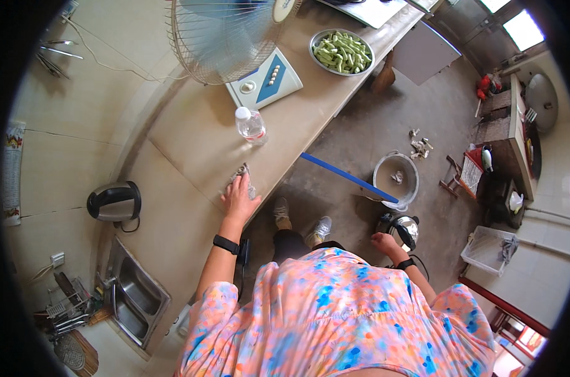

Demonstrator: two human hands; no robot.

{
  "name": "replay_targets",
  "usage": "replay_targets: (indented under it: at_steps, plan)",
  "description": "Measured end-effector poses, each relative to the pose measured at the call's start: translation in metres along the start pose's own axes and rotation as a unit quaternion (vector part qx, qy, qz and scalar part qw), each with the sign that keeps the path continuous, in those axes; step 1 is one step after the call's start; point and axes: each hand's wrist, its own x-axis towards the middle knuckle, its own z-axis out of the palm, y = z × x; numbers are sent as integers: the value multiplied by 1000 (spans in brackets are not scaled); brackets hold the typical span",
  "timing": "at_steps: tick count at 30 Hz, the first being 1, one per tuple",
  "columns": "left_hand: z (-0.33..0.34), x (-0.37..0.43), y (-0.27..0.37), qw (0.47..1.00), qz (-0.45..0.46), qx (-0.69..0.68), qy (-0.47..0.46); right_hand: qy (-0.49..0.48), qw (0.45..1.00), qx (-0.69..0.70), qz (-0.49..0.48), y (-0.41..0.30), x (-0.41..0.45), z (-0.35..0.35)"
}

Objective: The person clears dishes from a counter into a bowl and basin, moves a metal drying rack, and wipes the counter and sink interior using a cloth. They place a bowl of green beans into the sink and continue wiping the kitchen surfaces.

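Note:
My left hand (239,200) is on the tiled countertop (181,207), with its fingers pressed over a crumpled grey cloth (251,188). Part of the cloth sticks out past the fingertips and beside the thumb. Just beyond it stands a clear plastic bottle (252,127) with a white cap. My right hand (386,245) hangs at my side, fingers curled, with nothing visible in it. In the picture it overlaps the edge of a shiny electric cooker (402,228) that stands lower down; I cannot tell whether they touch.
A table fan (228,37) and a steel bowl of cut green beans (343,54) stand farther along the counter. An electric kettle (115,201) and a steel sink (139,287) lie to the left. A blue-edged board (348,176) juts out near a bucket of cloudy water (395,176).

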Motion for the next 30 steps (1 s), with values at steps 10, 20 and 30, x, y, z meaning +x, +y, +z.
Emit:
replay_targets:
  at_steps: [10, 20, 30]
  plan:
    - [-7, 154, -27, 893, 192, -399, 80, 68, 979, 158, 110, -50, -7, -4]
    - [11, 195, 63, 829, 249, -501, -7, 71, 960, 197, 187, -59, -31, 31]
    - [37, 216, 73, 916, 298, -241, 121, 116, 977, 144, 106, -59, -16, 48]
